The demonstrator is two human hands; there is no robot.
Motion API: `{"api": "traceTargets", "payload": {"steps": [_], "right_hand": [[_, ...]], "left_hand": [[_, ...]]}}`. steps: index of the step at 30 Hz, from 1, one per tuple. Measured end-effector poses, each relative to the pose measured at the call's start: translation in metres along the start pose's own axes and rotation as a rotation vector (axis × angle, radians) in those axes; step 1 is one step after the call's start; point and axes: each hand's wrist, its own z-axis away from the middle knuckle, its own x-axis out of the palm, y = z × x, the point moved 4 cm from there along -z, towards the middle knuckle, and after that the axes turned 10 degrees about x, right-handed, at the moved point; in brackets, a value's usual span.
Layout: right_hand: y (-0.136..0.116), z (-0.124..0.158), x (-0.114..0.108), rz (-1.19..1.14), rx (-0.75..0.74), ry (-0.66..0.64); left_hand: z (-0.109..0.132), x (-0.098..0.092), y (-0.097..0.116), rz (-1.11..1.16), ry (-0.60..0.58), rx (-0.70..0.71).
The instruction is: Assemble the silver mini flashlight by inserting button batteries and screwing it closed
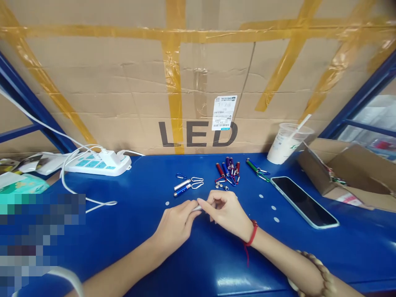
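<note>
Both hands meet over the front middle of the blue table. My left hand [177, 220] is closed on a small silver tube [198, 208], partly hidden by the fingers. The fingers of my right hand [225, 212] pinch the tube's other end. Just beyond them lie a silver tube [182, 184] and a blue tube [182, 190] with silver carabiners [197, 182], and a loose blue carabiner [181, 175]. Behind my right hand is a cluster of red, blue and purple tubes with carabiners [229, 168], beside small round metal pieces [219, 185].
A green tube [253, 166] lies right of the cluster. Farther right are a phone [305, 202], a drink cup [286, 144] and an open cardboard box [355, 173]. A power strip [99, 164] with white cables sits left. A large carton [123, 90] stands behind the blue table [235, 264].
</note>
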Motion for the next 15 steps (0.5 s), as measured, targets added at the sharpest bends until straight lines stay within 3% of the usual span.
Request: {"api": "traceTargets", "payload": {"steps": [8, 15], "right_hand": [[0.011, -0.005, 0.002, -0.053, 0.182, -0.151], [0.011, -0.003, 0.004, -0.130, 0.281, -0.167]], "left_hand": [[-0.004, -0.004, -0.002, -0.065, -0.028, 0.058], [-0.004, -0.003, -0.002, -0.041, -0.004, 0.083]]}}
